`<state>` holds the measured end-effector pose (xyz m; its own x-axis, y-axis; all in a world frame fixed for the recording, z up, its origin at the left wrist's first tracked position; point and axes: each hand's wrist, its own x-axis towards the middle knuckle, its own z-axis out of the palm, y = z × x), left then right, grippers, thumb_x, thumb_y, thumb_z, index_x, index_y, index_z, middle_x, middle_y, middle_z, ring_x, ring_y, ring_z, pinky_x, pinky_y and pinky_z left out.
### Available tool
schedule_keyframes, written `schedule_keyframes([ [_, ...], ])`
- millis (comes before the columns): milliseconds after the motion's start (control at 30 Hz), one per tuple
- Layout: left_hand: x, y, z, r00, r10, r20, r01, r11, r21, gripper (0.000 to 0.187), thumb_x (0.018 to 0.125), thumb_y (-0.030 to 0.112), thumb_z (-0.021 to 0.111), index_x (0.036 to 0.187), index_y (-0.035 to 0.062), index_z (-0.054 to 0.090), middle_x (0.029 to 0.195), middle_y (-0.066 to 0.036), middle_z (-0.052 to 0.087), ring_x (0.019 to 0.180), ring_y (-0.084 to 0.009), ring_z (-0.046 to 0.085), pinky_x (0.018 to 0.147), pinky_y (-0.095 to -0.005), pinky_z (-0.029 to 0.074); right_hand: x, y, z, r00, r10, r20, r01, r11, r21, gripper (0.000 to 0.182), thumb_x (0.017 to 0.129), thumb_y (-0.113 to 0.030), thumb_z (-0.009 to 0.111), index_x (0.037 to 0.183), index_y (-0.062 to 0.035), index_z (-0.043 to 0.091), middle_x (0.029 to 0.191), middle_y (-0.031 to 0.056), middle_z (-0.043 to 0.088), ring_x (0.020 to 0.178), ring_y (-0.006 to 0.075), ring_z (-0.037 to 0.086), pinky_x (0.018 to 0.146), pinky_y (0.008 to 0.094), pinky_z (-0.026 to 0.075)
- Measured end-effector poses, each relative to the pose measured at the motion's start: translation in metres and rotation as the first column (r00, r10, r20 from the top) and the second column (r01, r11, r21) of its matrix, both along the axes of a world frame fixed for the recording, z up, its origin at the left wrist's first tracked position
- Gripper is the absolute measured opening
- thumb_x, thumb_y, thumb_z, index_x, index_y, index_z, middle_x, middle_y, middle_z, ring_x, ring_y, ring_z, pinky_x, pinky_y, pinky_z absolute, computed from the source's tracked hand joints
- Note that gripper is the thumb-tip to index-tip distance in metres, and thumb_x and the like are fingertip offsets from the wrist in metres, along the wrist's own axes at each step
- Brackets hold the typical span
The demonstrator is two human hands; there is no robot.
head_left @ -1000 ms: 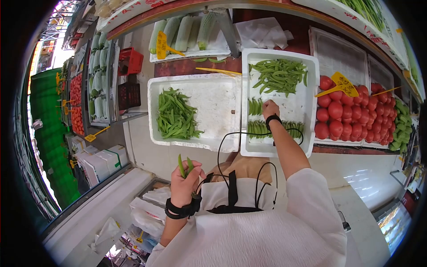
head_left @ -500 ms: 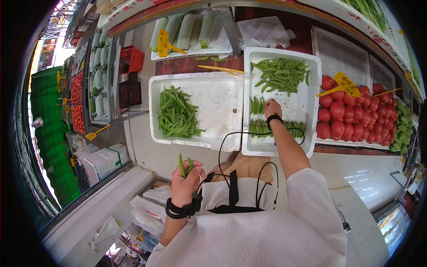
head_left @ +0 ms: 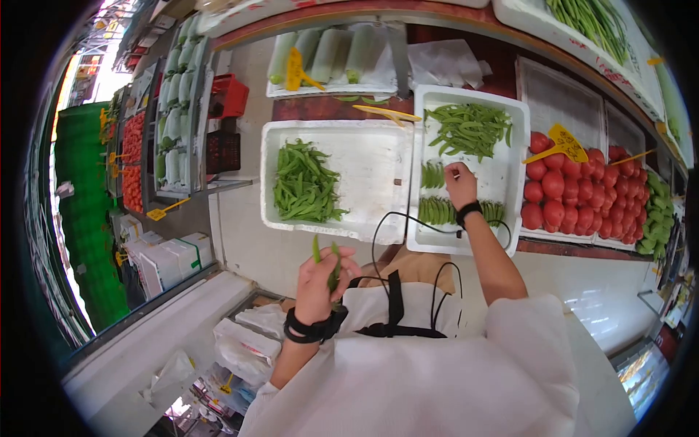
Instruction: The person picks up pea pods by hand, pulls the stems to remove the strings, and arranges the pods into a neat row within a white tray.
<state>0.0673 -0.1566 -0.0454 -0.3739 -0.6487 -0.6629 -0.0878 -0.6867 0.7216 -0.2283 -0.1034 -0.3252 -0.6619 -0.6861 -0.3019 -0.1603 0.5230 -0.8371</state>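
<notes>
My left hand (head_left: 322, 280) is closed around a few green pea pods (head_left: 336, 268), whose tips stick out past the fingers. It is in front of a white foam box (head_left: 378, 197) with a loose heap of pods (head_left: 302, 182) on its left side. Over the right-hand white foam box (head_left: 518, 175), my right hand (head_left: 461, 185) has its fingertips pinched at the right end of a short row of pods (head_left: 432, 175). What lies between those fingertips is hidden. A longer row of pods (head_left: 437, 211) lies nearer me, partly covered by my wrist. A loose pile (head_left: 470, 130) fills the box's far end.
Red tomatoes (head_left: 553, 189) with a yellow price tag (head_left: 562, 144) are to the right. Pale gourds in netting (head_left: 331, 54) sit behind the left box. A black cable (head_left: 386, 215) loops across the front of both boxes. A red basket (head_left: 229, 96) stands at left.
The whole view has shifted, so the boxes appear slightly further right. My left hand has turned a little, still holding its pods. My right hand remains at the end of the short row.
</notes>
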Motion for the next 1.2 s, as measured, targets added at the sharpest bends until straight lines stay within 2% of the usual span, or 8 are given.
schedule_keyframes([
  [133, -0.003, -0.007, 0.015, 0.989, -0.099, -0.111, 0.097, 0.995, -0.024, 0.029, 0.098, 0.016, 0.041, 0.11, -0.0035, 0.058, 0.079, -0.014, 0.065, 0.042, -0.0062, 0.037, 0.039, -0.0185, 0.026, 0.048, -0.001, 0.154, 0.892, 0.239, 0.384, -0.158, 0.96, -0.229, 0.009, 0.091, -0.009, 0.057, 0.095, -0.0034, 0.062, 0.069, -0.0041, 0.055, 0.062, 0.0026, 0.048, 0.056, 0.0193, 0.041],
  [267, 0.0, -0.01, 0.028, 0.949, -0.224, -0.224, 0.227, 0.974, -0.012, 0.025, 0.098, 0.014, 0.043, 0.111, -0.0022, 0.058, 0.081, -0.014, 0.067, 0.043, -0.0049, 0.037, 0.04, -0.018, 0.027, 0.101, 0.003, 0.266, 0.666, 0.471, 0.578, -0.243, 0.87, -0.429, 0.014, 0.092, -0.009, 0.058, 0.104, -0.0027, 0.06, 0.079, -0.0031, 0.057, 0.064, 0.0027, 0.049, 0.058, 0.0185, 0.041],
  [500, 0.018, -0.016, 0.041, 0.916, -0.354, -0.187, 0.345, 0.935, -0.081, 0.023, 0.097, 0.015, 0.047, 0.107, -0.0017, 0.059, 0.082, -0.014, 0.068, 0.044, -0.0032, 0.035, 0.04, -0.0177, 0.027, 0.149, 0.004, 0.292, 0.676, 0.484, 0.556, -0.16, 0.833, -0.53, 0.01, 0.091, -0.004, 0.058, 0.1, -0.0009, 0.057, 0.081, -0.0005, 0.057, 0.07, 0.0036, 0.055, 0.062, 0.0179, 0.043],
  [633, 0.033, -0.017, 0.039, 0.933, -0.24, -0.266, 0.234, 0.971, -0.055, 0.026, 0.097, 0.02, 0.048, 0.107, -0.0019, 0.059, 0.079, -0.013, 0.068, 0.042, -0.0036, 0.034, 0.039, -0.0179, 0.027, 0.15, 0.013, 0.305, 0.711, 0.343, 0.614, 0.002, 0.872, -0.489, 0.011, 0.089, -0.003, 0.059, 0.1, -0.0005, 0.058, 0.081, 0.0011, 0.059, 0.069, 0.006, 0.058, 0.061, 0.0192, 0.045],
  [733, 0.043, -0.021, 0.035, 0.924, -0.237, -0.3, 0.24, 0.97, -0.028, 0.029, 0.097, 0.023, 0.047, 0.107, -0.0012, 0.06, 0.078, -0.012, 0.067, 0.042, -0.0039, 0.034, 0.038, -0.0182, 0.026, 0.161, 0.024, 0.309, 0.893, 0.314, 0.323, -0.062, 0.797, -0.601, 0.013, 0.086, 0.0, 0.062, 0.098, 0.0002, 0.059, 0.083, 0.0045, 0.061, 0.072, 0.0078, 0.06, 0.06, 0.0212, 0.046],
  [767, 0.044, -0.02, 0.034, 0.919, -0.251, -0.306, 0.252, 0.967, -0.036, 0.029, 0.097, 0.024, 0.047, 0.106, -0.0009, 0.06, 0.078, -0.012, 0.067, 0.041, -0.004, 0.033, 0.038, -0.0183, 0.026, 0.158, 0.026, 0.31, 0.933, 0.353, 0.069, -0.242, 0.758, -0.606, 0.016, 0.08, 0.005, 0.065, 0.095, 0.0008, 0.06, 0.085, 0.0087, 0.063, 0.072, 0.0142, 0.063, 0.06, 0.0247, 0.049],
  [867, 0.042, -0.017, 0.037, 0.912, -0.224, -0.343, 0.237, 0.972, -0.006, 0.028, 0.098, 0.025, 0.047, 0.101, 0.0001, 0.06, 0.076, -0.011, 0.066, 0.041, -0.0035, 0.033, 0.038, -0.0184, 0.025, 0.162, 0.021, 0.32, 0.826, 0.372, -0.423, -0.56, 0.625, -0.544, 0.018, 0.076, 0.005, 0.067, 0.093, 0.0007, 0.061, 0.086, 0.0108, 0.063, 0.069, 0.0218, 0.063, 0.06, 0.0284, 0.05],
  [1200, 0.041, -0.012, 0.037, 0.944, -0.075, -0.321, 0.079, 0.997, -0.001, 0.012, 0.094, 0.014, 0.056, 0.09, 0.0029, 0.059, 0.068, -0.005, 0.06, 0.042, -0.0023, 0.037, 0.038, -0.0171, 0.025, 0.172, 0.025, 0.315, 0.721, 0.453, -0.524, -0.691, 0.527, -0.495, 0.03, 0.073, 0.001, 0.071, 0.1, -0.0017, 0.06, 0.09, 0.0104, 0.061, 0.073, 0.0224, 0.061, 0.061, 0.0306, 0.05],
])
